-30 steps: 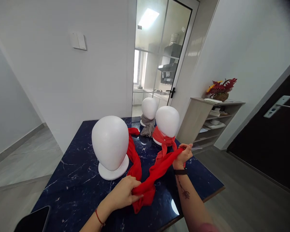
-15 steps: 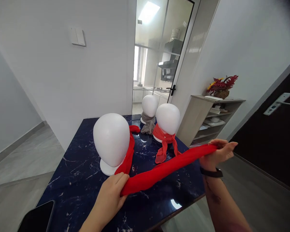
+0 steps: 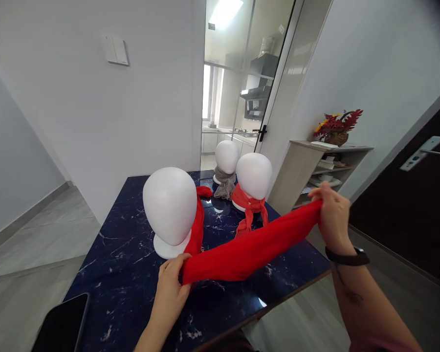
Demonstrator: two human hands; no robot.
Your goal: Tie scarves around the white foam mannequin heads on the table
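A bright red scarf (image 3: 249, 249) stretches between my two hands, slanting up to the right over the table. My left hand (image 3: 173, 286) grips it close to the base of the nearest white foam head (image 3: 169, 205). Closed round the scarf's other end, my right hand (image 3: 333, 217) is out past the table's right edge. From my left hand the red cloth runs back along the right side of that head, and its far end lies behind it. Two more foam heads stand farther back: one wears a knotted coral-red scarf (image 3: 250, 203), the other a grey scarf (image 3: 224, 183).
A dark blue marbled table (image 3: 132, 274) carries the heads. At its front left corner lies a black phone (image 3: 62, 325). Beyond the right side stands a shelf unit (image 3: 300, 171) topped by a basket of artificial flowers (image 3: 337, 129). A glass door (image 3: 234, 73) is behind.
My right hand has risen slightly and turned over, its fingers now round the cloth. The stretched scarf looks wider and hangs more spread out. My left hand keeps its hold.
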